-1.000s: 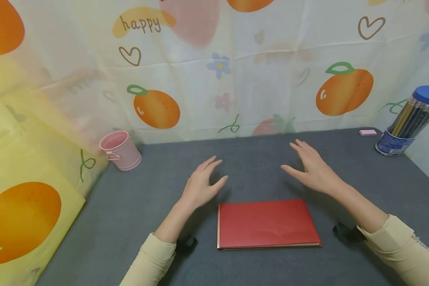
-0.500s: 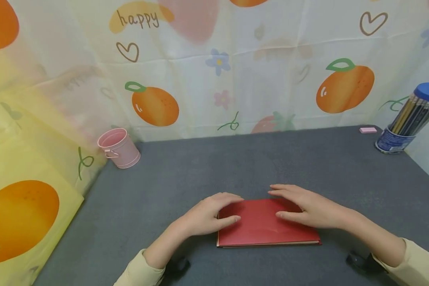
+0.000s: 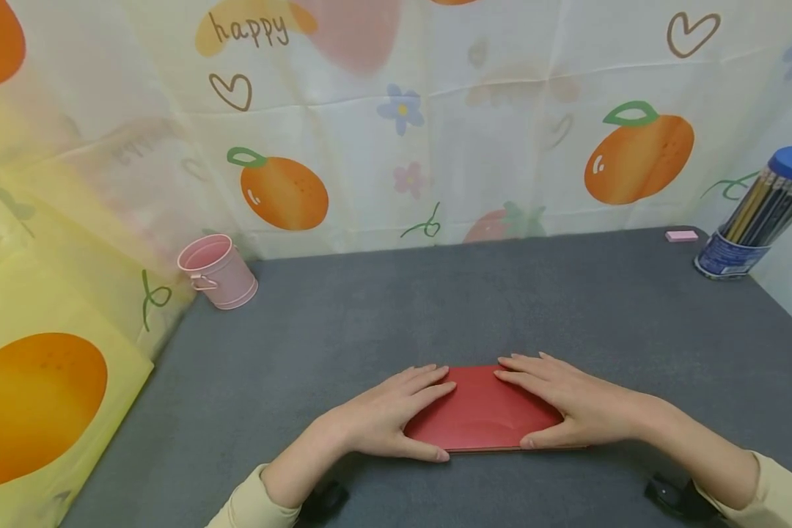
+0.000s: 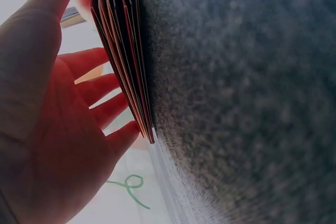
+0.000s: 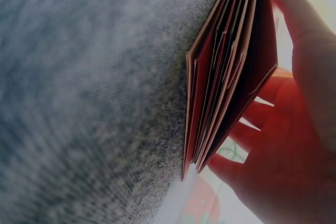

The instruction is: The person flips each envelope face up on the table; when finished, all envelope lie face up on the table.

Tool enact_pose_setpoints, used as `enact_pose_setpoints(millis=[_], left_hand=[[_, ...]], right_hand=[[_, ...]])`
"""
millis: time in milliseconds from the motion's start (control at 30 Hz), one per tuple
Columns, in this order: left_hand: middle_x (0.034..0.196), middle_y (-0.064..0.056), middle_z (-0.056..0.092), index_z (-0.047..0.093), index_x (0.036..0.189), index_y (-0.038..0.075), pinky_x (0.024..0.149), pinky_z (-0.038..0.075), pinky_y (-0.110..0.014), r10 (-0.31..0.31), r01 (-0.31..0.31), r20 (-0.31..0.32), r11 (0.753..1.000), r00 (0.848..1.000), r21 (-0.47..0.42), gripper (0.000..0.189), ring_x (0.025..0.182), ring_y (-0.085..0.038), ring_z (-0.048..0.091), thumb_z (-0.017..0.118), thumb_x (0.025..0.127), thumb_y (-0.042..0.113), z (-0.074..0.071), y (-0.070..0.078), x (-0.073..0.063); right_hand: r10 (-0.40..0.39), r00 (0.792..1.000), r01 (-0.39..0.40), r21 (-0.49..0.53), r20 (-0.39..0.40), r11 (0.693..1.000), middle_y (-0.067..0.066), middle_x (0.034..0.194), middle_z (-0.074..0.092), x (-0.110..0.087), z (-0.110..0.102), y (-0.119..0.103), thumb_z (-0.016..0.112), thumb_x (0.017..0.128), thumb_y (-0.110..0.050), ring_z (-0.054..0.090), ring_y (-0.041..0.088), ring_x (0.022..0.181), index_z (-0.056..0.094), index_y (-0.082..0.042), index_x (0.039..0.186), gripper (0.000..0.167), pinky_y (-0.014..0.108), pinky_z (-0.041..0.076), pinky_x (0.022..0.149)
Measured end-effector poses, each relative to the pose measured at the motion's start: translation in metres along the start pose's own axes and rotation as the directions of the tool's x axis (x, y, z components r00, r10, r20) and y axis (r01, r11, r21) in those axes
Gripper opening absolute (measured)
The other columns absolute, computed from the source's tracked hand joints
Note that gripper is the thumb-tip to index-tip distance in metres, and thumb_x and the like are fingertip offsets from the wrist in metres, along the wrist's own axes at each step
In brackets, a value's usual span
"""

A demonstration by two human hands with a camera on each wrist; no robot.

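Note:
A flat red rectangular thing (image 3: 478,411), like a large folded card or booklet, lies on the grey table. Its edge shows several stiff red and tan layers (image 4: 126,56) in the left wrist view; toward one end in the right wrist view, these layers (image 5: 223,77) fan slightly apart. My left hand (image 3: 396,414) rests over its left end, fingers extended across the top and thumb along the near edge. Over the right end, my right hand (image 3: 577,407) lies the same way, its thumb tip at the near edge. Both hands cover the ends.
A pink bucket (image 3: 224,275) stands at the back left. At the back right are a blue-lidded tub of pencils (image 3: 755,216) and a small pink block (image 3: 681,236). A fruit-patterned curtain (image 3: 356,176) hangs along the table's (image 3: 343,315) far edge.
Both hands, earlier raised beyond and beside the red thing, have come down and toward me onto its two ends. The thumbs have moved to its near edge. The red thing stays put.

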State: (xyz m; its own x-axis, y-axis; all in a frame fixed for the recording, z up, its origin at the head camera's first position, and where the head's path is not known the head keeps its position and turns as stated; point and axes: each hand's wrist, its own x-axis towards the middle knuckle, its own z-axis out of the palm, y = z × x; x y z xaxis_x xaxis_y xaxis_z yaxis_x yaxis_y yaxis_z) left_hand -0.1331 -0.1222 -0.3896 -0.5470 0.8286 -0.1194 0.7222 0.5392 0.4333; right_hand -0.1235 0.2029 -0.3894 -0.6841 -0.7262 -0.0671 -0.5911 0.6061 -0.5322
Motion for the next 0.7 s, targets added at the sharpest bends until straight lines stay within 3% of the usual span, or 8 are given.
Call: enact_pose_setpoints(millis=[367,700], left_hand=[[0.160,-0.001,0.021,0.032,0.153,0.020,0.116,0.021,-0.042,0.031,-0.031,-0.001,0.996,1.000,0.085,0.084,0.147,-0.020,0.016,0.063,0.086,0.060,-0.0008,-0.0005,-0.0017],[0.158,0.002,0.027,0.039,0.150,0.026,0.113,0.029,-0.044,-0.001,0.001,-0.008,1.000,1.000,0.014,0.075,0.145,-0.018,0.022,0.063,0.087,0.059,-0.0030,-0.0016,-0.0014]], right_hand=[[-0.043,0.999,0.042,-0.050,-0.003,0.998,0.004,0.158,0.028,0.0002,0.0004,0.0007,0.065,0.082,-0.064,0.028,0.029,0.142,0.034,-0.018,0.152,0.090,0.058,0.023,0.110],[-0.016,1.000,0.016,-0.024,0.004,1.000,0.002,0.155,0.034,0.0017,-0.0030,0.0022,0.064,0.082,-0.066,0.033,0.031,0.140,0.041,-0.023,0.149,0.083,0.061,0.031,0.105]])
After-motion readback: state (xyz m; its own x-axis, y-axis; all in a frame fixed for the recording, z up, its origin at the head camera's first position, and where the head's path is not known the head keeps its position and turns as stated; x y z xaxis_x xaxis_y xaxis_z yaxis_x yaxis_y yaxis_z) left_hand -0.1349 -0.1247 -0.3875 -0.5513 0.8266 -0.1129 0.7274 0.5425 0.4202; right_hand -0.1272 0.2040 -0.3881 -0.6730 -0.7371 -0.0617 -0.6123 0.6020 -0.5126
